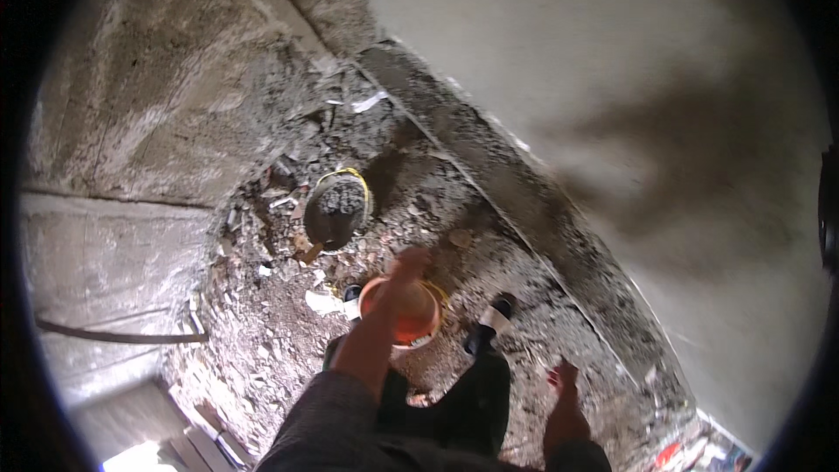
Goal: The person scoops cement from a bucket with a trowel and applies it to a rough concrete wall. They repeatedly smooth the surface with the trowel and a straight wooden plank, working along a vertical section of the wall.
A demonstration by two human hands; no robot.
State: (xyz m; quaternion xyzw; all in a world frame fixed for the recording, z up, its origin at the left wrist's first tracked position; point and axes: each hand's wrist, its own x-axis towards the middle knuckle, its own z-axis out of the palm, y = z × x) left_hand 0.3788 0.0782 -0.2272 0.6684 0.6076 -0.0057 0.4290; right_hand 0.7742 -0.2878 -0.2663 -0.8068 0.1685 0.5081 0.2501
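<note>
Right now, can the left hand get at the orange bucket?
Likely yes: the left hand appears near the far rim of the orange bucket; only the forearm crosses its open top. Hand height is unclear.

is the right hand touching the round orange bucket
Apart: in the head view, the bare right hand hangs to the right of the round orange bucket, with rubble-strewn floor plainly showing between them.

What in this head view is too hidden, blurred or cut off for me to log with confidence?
All in the head view:
- Left hand: motion blur hides the fingers and any grip.
- Orange bucket: the left forearm crosses it, hiding part of its inside.
- Right hand: too small and blurred to read its fingers.
- Dark object at far right: cut off by the fisheye rim.
</note>
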